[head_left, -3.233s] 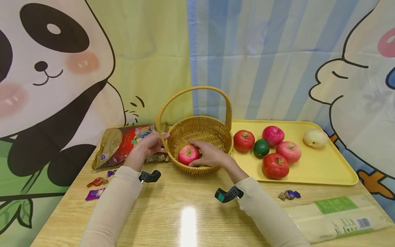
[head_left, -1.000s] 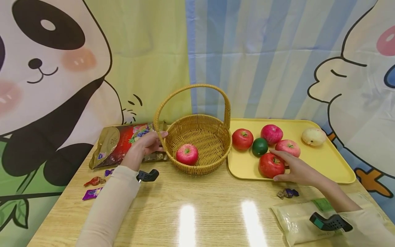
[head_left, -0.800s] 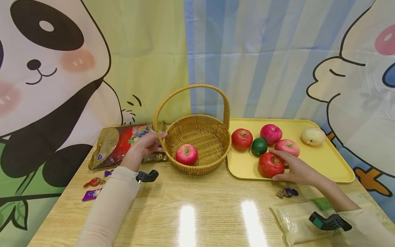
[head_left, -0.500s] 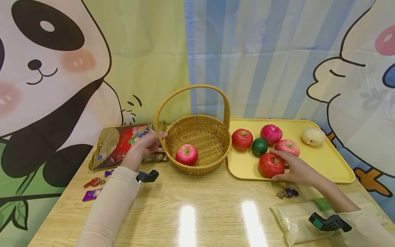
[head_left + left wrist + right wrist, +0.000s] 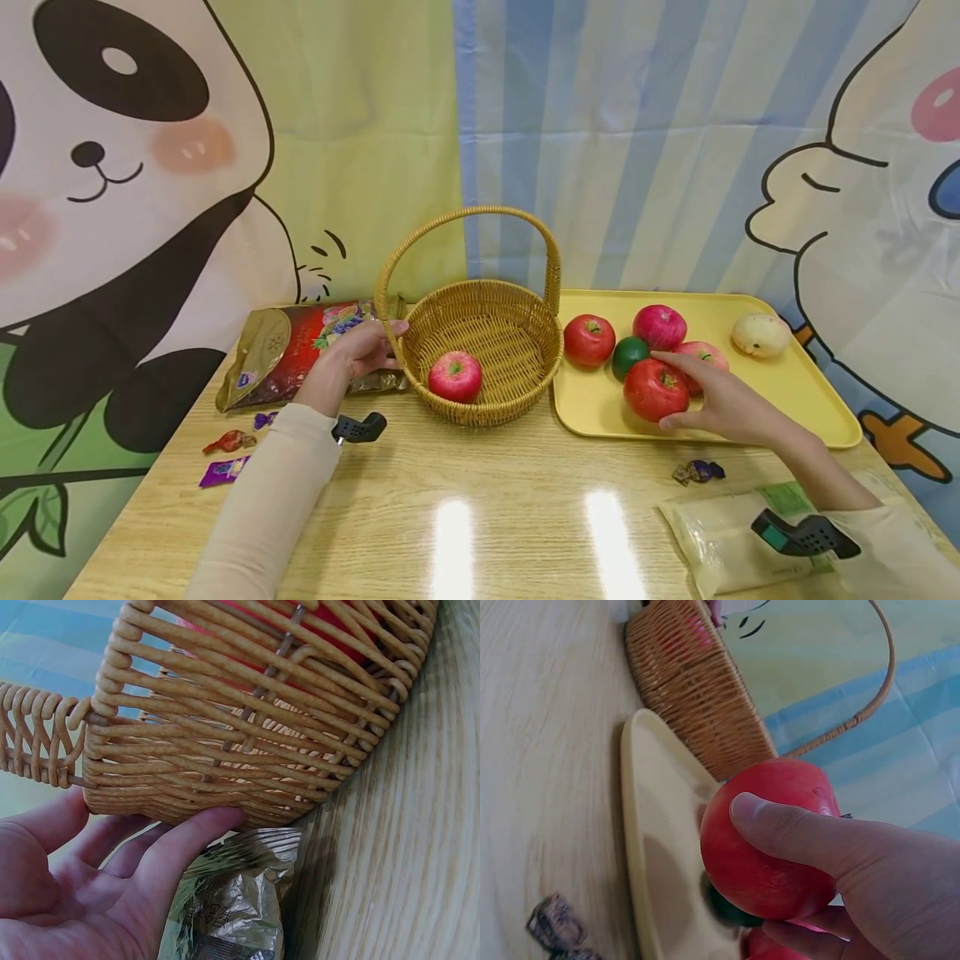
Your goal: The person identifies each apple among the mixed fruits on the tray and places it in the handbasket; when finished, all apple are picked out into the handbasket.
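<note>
My right hand [image 5: 663, 389] grips a red apple [image 5: 654, 388], thumb at its front and fingers over its back, just above the yellow tray [image 5: 795, 404]. In the right wrist view the red apple [image 5: 769, 840] hangs clear of the tray [image 5: 641, 847]. My left hand [image 5: 366, 347] rests with straight fingers [image 5: 180, 847] against the outer wall of the wicker basket [image 5: 487, 410], near the handle's base. A pink-red apple [image 5: 454, 376] lies inside the basket.
On the tray lie a red apple [image 5: 589, 340], a green fruit [image 5: 626, 354], two pink apples [image 5: 660, 326] and a pale pear [image 5: 760, 334]. A snack bag [image 5: 288, 350] lies left of the basket, wrapped candies [image 5: 232, 442] near it, one candy [image 5: 699, 472] and a noodle pack [image 5: 720, 533] at the front right.
My right hand left the apple in the basket and went to the tray, closed round the front red apple and now has it raised a little. The left hand stayed at the basket.
</note>
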Tool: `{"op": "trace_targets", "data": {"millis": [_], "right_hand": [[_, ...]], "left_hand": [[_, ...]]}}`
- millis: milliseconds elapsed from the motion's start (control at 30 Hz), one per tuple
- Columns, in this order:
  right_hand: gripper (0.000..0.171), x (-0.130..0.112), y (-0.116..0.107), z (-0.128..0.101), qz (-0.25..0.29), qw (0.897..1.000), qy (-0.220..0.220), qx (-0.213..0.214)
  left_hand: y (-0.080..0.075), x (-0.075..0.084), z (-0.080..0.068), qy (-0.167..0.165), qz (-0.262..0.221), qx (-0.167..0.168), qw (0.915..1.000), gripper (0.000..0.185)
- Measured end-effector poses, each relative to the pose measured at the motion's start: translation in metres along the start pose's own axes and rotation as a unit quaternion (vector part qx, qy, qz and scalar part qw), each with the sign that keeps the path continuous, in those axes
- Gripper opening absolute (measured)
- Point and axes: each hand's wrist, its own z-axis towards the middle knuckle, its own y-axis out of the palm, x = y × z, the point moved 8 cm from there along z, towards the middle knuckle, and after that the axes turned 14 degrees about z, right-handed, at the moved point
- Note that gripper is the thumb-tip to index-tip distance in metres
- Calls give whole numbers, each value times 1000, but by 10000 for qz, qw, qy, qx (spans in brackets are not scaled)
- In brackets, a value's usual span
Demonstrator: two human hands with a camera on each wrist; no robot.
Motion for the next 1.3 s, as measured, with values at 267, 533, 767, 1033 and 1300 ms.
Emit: {"op": "trace_targets", "data": {"millis": [267, 533, 767, 1033, 1300], "right_hand": [[85, -32, -2, 22, -38, 9994, -330, 26], [87, -56, 6, 46, 292, 9988, -355, -147], [90, -76, 14, 65, 407, 9982, -365, -266], [90, -98, 31, 90, 563, 9958, -542, -476], [89, -107, 51, 112, 522, 9945, -690, -597]], "left_hand": [[2, 4, -5, 1, 37, -23, 10000, 49], [5, 5, -5, 4, -11, -186, 9998, 52], [5, 6, -6, 24, -12, -170, 9999, 52], [4, 5, -6, -31, 62, -113, 9999, 51], [2, 1, -3, -52, -43, 41, 10000, 47]]}}
